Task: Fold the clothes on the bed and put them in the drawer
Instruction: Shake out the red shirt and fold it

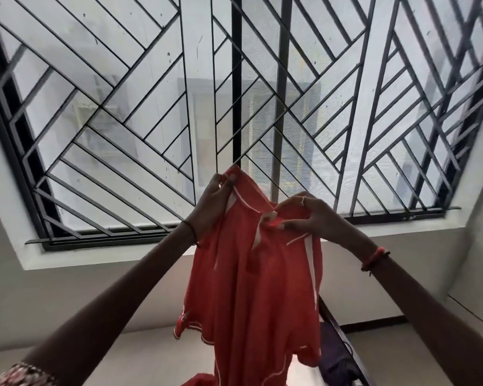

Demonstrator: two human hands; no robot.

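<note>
The person is holding a red garment (251, 274) with white piping up in the air on outstretched arms, in front of the barred window (123, 107). The left hand (214, 201) is pinching an upper corner, its fingers (223, 181) clamped on the cloth. The right hand (313, 215) is gripping the neckline close by, its fingers curled into the fabric. The rest is hanging loose below both hands. A red thread bracelet (374, 259) is circling the right wrist, and a dark purple cloth (335, 355) is lying low on the right.
</note>
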